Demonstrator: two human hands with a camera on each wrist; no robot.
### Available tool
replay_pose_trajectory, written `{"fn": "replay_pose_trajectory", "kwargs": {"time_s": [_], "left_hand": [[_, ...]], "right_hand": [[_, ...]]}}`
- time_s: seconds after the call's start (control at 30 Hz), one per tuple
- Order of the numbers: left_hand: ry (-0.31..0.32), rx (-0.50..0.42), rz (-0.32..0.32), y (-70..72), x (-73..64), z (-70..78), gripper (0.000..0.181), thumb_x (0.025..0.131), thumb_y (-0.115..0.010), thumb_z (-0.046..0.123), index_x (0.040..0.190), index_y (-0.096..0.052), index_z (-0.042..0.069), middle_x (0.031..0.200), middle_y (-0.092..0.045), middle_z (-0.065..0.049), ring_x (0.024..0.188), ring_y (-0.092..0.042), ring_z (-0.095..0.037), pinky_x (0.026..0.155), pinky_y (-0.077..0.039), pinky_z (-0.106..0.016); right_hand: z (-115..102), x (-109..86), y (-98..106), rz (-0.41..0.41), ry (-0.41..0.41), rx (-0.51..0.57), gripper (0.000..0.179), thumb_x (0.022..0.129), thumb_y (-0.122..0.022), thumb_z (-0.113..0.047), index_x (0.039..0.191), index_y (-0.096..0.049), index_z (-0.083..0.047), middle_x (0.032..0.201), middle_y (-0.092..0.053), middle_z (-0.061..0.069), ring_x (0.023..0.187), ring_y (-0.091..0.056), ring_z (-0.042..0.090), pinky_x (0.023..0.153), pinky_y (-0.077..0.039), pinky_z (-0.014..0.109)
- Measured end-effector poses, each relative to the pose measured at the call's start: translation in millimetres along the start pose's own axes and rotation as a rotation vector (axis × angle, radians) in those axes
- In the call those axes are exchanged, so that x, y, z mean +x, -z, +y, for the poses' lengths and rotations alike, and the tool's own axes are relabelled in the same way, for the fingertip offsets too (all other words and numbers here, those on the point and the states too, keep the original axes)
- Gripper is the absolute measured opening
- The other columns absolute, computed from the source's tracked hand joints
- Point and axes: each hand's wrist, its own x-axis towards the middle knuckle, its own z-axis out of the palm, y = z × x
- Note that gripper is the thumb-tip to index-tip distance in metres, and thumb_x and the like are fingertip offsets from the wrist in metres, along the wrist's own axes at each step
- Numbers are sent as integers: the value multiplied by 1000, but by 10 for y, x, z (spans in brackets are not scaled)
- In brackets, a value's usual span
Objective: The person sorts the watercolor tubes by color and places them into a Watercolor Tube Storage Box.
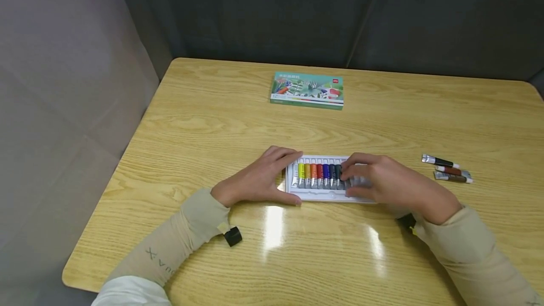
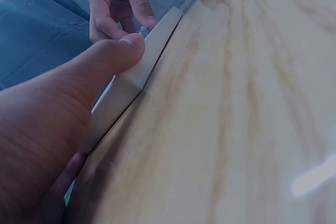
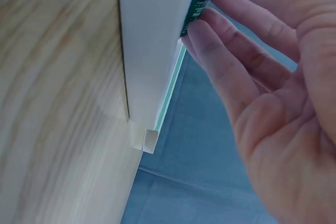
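Observation:
A white plastic tray (image 1: 316, 197) holds a row of small paint tubes (image 1: 320, 172), from pale and yellow on the left through orange, red and blue to dark ones. My left hand (image 1: 263, 178) grips the tray's left end, thumb at the near edge and fingers at the far edge. Over the right part of the tray, my right hand (image 1: 378, 178) pinches a green-labelled paint tube (image 3: 194, 14), its silvery end showing in the right wrist view. The left wrist view shows the left thumb against the tray's white side (image 2: 142, 69). My right hand hides the tray's right end.
Three loose paint tubes, one black (image 1: 444, 162), one reddish brown (image 1: 452, 171) and one dark brown (image 1: 454, 177), lie on the wooden table (image 1: 204, 122) to the right. A green illustrated paint box (image 1: 307, 90) lies behind the tray. Dark curtains (image 1: 272, 18) hang behind the table.

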Motion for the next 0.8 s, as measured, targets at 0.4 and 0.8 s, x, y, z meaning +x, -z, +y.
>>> {"fn": "replay_pose_trajectory", "kwargs": {"time_s": [0.4, 0.8], "left_hand": [[-1, -2, -11, -3, 6, 0, 111, 78, -82, 66, 164, -32, 17, 163, -39, -1, 148, -36, -18, 124, -37, -41], [-3, -15, -18, 24, 15, 23, 112, 77, -83, 64, 164, -32, 16, 163, -39, -2, 148, -35, -18, 125, -37, -40]], "right_hand": [[69, -6, -54, 34, 13, 40, 18, 80, -90, -20, 94, -80, -21, 114, -72, 0, 102, -72, 14, 83, -63, 36], [106, -4, -69, 34, -34, 75, 23, 81, -90, -21, 81, -69, -31, 108, -69, -5, 97, -68, 10, 78, -60, 33]]}}
